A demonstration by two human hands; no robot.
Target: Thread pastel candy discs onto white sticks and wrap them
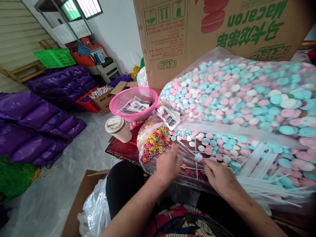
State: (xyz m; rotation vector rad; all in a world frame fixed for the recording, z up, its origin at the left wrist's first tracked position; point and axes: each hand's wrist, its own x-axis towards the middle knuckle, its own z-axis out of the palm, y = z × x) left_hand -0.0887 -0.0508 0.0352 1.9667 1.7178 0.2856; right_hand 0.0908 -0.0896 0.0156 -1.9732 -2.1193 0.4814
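Note:
My right hand (219,176) is closed in a pinch at the end of a thin white stick, and a pale blue and pink candy disc (198,157) sits just beyond its fingertips. My left hand (169,166) is smeared by motion near a pile of colourful ring-shaped pieces (155,143); its fingers do not show clearly. Loose pink, blue and white candy discs (208,144) lie in front of both hands on clear plastic. Several white sticks (269,197) and clear narrow sleeves (259,161) are beside my right forearm.
Behind the discs stands a big cardboard box (160,42). A pink basket (113,107) holds printed packets, with another packet stack (168,117) beside it. A lidded cup (120,131) stands at the table's left edge. Purple bags (32,128) fill the floor at left.

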